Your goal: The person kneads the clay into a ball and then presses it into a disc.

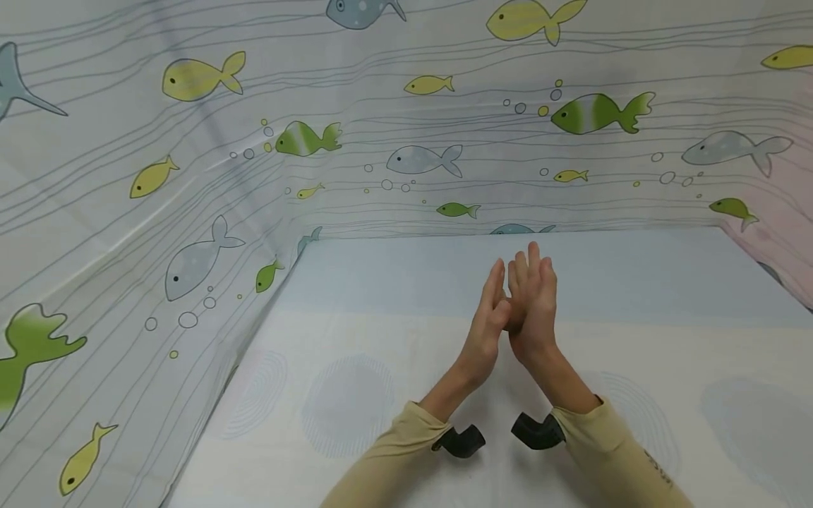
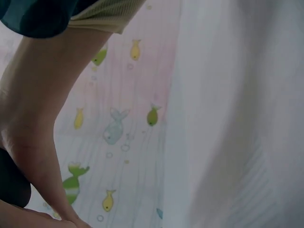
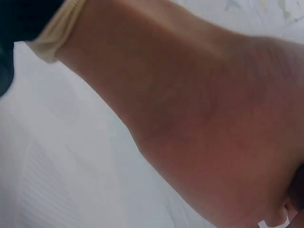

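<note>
hands: left hand & right hand pressed palm to palm, fingers straight, pointing 12 o'clock, raised over table
grip: nothing held, fingers together but flat
step: looks like a pause w/ palms joined; next move prob. needs hands to part
hidden: palms' inner faces; wrist views show only forearm skin, fish-print cloth
cut off: both sleeves at 6 o'clock

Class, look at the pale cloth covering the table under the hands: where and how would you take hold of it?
Probably from above: pinch up a tuck in the bare table cloth left of the left hand. It lies flat, with no free edge or corner showing; its borders meet the fish-print curtain.
</note>
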Tool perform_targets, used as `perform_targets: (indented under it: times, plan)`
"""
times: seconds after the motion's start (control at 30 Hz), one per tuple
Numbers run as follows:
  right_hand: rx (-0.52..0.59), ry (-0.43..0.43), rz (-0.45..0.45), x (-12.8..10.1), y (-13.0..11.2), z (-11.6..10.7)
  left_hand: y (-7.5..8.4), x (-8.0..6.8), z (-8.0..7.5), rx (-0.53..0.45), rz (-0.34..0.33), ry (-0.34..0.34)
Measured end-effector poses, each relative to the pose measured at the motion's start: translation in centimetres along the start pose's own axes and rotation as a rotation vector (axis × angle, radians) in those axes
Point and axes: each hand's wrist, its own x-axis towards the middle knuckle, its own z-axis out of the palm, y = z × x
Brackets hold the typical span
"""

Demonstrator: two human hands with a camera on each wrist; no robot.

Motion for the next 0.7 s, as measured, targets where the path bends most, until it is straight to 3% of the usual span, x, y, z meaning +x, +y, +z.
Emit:
perform_targets:
  times: [0.4,0.7]
  plan:
    - [0.036,0.045,-0.025,1.1,-0.1,-1.6,1.2,-0.5,0.8,0.058,-0.011,-0.026]
    - [-0.044,0.015,-0.021,0.1,1.7,-0.5,1.5,-0.6,-0.1,0.079,0.007,0.055]
